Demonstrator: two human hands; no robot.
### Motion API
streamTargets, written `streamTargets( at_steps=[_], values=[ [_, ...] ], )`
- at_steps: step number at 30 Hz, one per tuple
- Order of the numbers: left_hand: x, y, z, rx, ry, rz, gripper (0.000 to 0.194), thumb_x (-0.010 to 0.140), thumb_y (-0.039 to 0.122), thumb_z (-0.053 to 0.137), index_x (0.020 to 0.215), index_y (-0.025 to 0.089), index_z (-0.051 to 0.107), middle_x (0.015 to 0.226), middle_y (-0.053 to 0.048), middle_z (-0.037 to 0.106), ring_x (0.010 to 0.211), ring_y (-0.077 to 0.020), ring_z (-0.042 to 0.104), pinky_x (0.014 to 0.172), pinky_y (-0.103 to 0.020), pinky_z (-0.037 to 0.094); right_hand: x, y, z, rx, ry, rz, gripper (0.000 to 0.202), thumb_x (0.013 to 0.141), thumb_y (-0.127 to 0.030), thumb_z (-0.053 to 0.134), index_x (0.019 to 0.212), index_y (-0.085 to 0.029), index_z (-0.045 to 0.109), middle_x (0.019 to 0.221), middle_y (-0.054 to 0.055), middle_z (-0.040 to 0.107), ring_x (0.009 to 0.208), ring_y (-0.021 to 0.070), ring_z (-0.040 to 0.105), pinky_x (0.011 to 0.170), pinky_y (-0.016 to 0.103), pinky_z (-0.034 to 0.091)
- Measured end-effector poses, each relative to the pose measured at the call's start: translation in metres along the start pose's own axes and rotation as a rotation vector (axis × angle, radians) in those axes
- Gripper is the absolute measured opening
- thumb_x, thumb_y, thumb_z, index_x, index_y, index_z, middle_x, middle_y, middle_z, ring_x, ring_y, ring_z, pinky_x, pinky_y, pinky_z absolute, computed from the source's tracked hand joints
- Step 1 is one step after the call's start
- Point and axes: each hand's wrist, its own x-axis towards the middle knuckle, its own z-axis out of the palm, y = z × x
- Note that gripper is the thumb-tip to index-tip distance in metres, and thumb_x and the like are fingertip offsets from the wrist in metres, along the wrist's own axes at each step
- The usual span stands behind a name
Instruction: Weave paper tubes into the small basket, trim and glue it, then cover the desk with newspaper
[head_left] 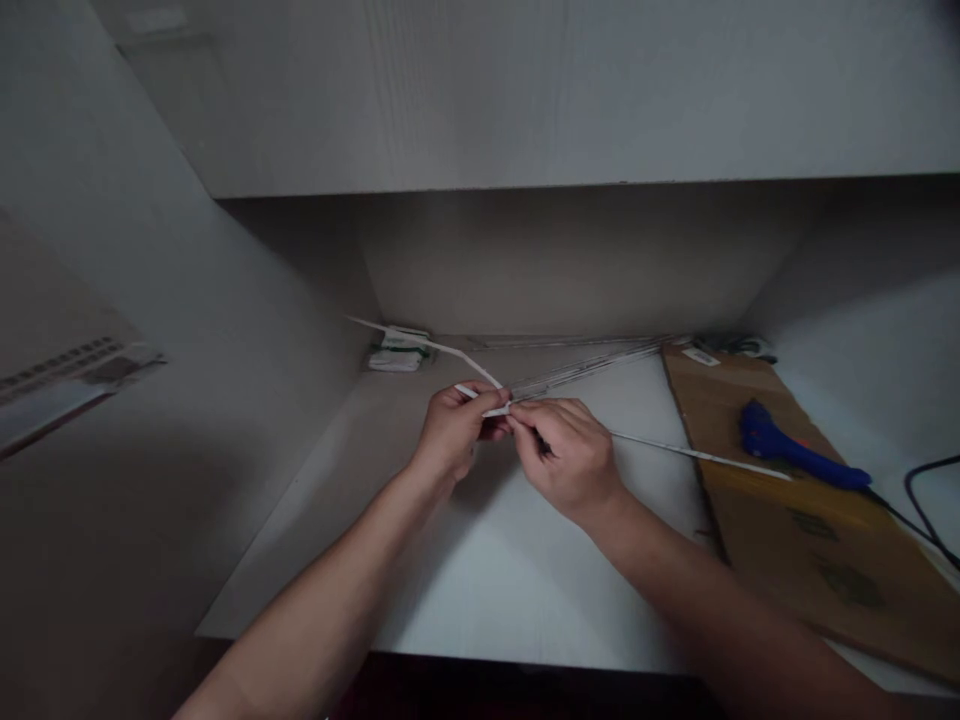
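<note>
My left hand pinches a thin white paper stick, which bends and runs up to the left. A short white end sticks out past the thumb. Close against it, my right hand has its thumb and fingertips closed on the same spot, where the strips meet. From beneath the right hand another length of stick reaches out to the right, over the cardboard. Whether it is one piece with the bent stick is hidden by my fingers. Behind the hands lie several similar thin sticks on the white surface.
A brown cardboard sheet lies at the right, with a blue glue gun and its dark cord. A small white-and-green packet sits in the back left corner. A white panel overhangs the shelf, with side walls at both sides.
</note>
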Motion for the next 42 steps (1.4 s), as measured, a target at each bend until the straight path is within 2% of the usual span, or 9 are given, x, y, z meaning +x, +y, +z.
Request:
streamTargets(
  at_steps=[5,9,14,19,23,28,33,38,42],
  values=[
    [0.002,0.002,-0.002,0.024,-0.004,-0.016,0.025,0.058,0.027,0.080,0.065,0.013,0.061,0.054,0.001,0.062,0.043,-0.0085,0.057,0.039,-0.017,0.043,0.007,-0.004,-0.009,0.143,-0.094,0.094,0.014,0.085,-0.011,0.057,0.092,-0.018,0.067,0.088,0.005,0.073,0.083,0.0180,0.066,0.079,0.034,0.050],
    [-0.001,0.004,-0.003,0.068,-0.075,-0.054,0.022,0.061,0.027,0.077,0.070,0.012,0.063,0.053,-0.001,0.064,0.041,-0.0101,0.057,0.038,-0.018,0.044,0.016,-0.006,-0.020,0.317,-0.209,0.393,0.010,0.084,-0.017,0.061,0.082,-0.022,0.069,0.081,0.001,0.072,0.076,0.0158,0.065,0.072,0.032,0.048],
    [-0.006,0.006,-0.002,0.073,-0.122,-0.060,0.022,0.062,0.027,0.078,0.073,0.012,0.067,0.053,-0.003,0.065,0.043,-0.0117,0.060,0.038,-0.018,0.046,0.022,-0.001,-0.022,0.857,-0.272,0.817,0.012,0.073,-0.026,0.074,0.071,-0.020,0.064,0.072,0.002,0.072,0.070,0.0164,0.067,0.066,0.031,0.049],
    [-0.010,0.008,0.001,0.084,-0.121,-0.024,0.027,0.061,0.031,0.081,0.076,0.011,0.069,0.054,-0.003,0.066,0.044,-0.0115,0.061,0.039,-0.019,0.048,0.022,0.003,-0.018,1.123,-0.279,1.045,0.023,0.064,-0.028,0.082,0.076,-0.021,0.063,0.070,0.003,0.072,0.069,0.0178,0.068,0.072,0.036,0.052],
    [-0.010,0.009,0.000,0.057,-0.135,-0.011,0.038,0.065,0.040,0.081,0.088,0.011,0.072,0.061,-0.003,0.069,0.044,-0.0108,0.061,0.039,-0.019,0.049,0.019,0.002,-0.016,1.139,-0.286,0.991,0.021,0.067,-0.029,0.080,0.083,-0.020,0.070,0.077,0.003,0.073,0.074,0.0169,0.068,0.079,0.037,0.052],
    [-0.007,0.008,-0.002,-0.015,-0.174,-0.051,0.050,0.081,0.055,0.065,0.108,0.013,0.070,0.059,-0.005,0.069,0.046,-0.0130,0.064,0.042,-0.020,0.052,0.017,-0.001,-0.010,1.102,-0.135,0.896,0.016,0.070,-0.029,0.078,0.080,-0.021,0.069,0.078,0.000,0.070,0.074,0.0143,0.066,0.076,0.033,0.051],
    [-0.004,0.003,0.001,-0.090,-0.210,-0.093,0.043,0.082,0.053,0.065,0.087,0.010,0.070,0.065,-0.009,0.072,0.055,-0.0142,0.068,0.051,-0.021,0.056,0.016,0.002,-0.005,1.043,0.042,0.915,0.020,0.068,-0.031,0.079,0.074,-0.020,0.063,0.075,-0.002,0.066,0.074,0.0131,0.061,0.076,0.031,0.049],
    [-0.006,0.002,0.003,-0.057,-0.199,-0.054,0.044,0.071,0.052,0.076,0.080,0.009,0.068,0.065,-0.008,0.071,0.056,-0.0134,0.067,0.051,-0.019,0.054,0.017,0.006,-0.004,1.104,0.023,1.015,0.028,0.064,-0.034,0.081,0.067,-0.019,0.057,0.067,-0.003,0.064,0.062,0.0112,0.056,0.061,0.027,0.044],
    [-0.008,0.004,0.001,0.046,-0.181,0.070,0.038,0.062,0.044,0.084,0.077,0.012,0.070,0.071,-0.005,0.072,0.062,-0.0131,0.067,0.048,-0.018,0.051,0.016,0.007,-0.003,1.017,0.003,0.982,0.026,0.066,-0.031,0.079,0.067,-0.019,0.056,0.064,-0.004,0.062,0.060,0.0103,0.055,0.060,0.025,0.041]
  ],
)
